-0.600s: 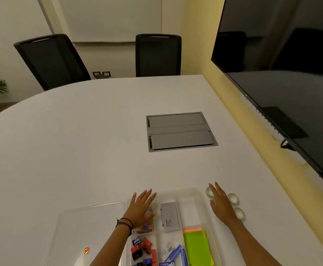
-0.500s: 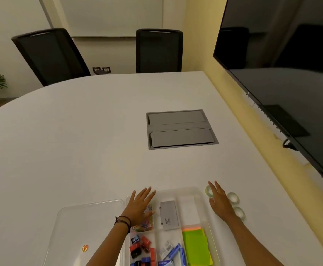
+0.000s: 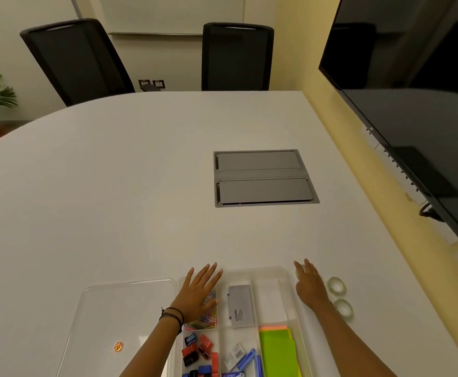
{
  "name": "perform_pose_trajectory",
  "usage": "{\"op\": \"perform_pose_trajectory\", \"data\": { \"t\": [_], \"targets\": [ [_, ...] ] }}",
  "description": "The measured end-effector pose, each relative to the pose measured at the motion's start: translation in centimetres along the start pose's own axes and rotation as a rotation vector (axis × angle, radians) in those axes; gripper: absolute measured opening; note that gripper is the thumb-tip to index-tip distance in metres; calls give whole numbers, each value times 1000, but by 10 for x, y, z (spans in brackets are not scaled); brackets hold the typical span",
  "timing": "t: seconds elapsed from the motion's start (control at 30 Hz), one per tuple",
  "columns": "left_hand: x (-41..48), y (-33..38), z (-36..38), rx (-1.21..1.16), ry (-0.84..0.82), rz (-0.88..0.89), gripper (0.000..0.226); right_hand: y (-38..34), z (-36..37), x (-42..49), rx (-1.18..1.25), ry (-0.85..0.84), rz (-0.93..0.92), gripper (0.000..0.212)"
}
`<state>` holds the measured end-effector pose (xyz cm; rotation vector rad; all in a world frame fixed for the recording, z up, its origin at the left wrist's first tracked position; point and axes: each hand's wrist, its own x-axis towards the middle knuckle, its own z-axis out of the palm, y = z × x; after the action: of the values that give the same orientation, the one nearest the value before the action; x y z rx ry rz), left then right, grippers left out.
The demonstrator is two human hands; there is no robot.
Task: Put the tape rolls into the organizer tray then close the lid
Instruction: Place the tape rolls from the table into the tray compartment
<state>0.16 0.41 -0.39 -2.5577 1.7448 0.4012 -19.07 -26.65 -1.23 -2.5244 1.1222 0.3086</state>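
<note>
A clear organizer tray (image 3: 255,270) sits at the table's near edge, with compartments of paper clips, sharpeners, a grey box and green sticky notes. Its clear lid (image 3: 119,311) lies flat on the table to the left of it. My left hand (image 3: 199,291) rests flat and open over the tray's far left compartment. My right hand (image 3: 311,287) lies open on the table just right of the tray. Two clear tape rolls (image 3: 336,285) (image 3: 343,308) lie right of that hand. A third tape roll (image 3: 298,272) peeks out under its fingertips.
A grey cable hatch (image 3: 263,178) is set into the white table (image 3: 113,200) beyond the tray. A large dark screen (image 3: 418,104) hangs along the right wall. Two black chairs (image 3: 78,61) (image 3: 236,55) stand at the far side.
The view has tilted slightly, shifting the scene. Both hands stay in about the same places, spread flat.
</note>
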Motion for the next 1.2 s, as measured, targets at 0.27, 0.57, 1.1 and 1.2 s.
{"op": "perform_pose_trajectory", "data": {
  "t": [0.27, 0.57, 1.1, 1.2],
  "targets": [
    [-4, 2, -7, -69, -140, -68, 63, -2, 3, 3, -36, 37, 10, 54],
    [-1, 3, -1, -97, 23, -1, 74, -9, -5, 4, 123, 56, 57, 48],
    [4, 14, -9, 144, 120, -118, 141, -76, -35, -32, 873, 165, -100, 31],
    [1, 19, -16, 72, 76, -153, 124, -79, -19, -44, 865, 108, -106, 29]
  ]
}}
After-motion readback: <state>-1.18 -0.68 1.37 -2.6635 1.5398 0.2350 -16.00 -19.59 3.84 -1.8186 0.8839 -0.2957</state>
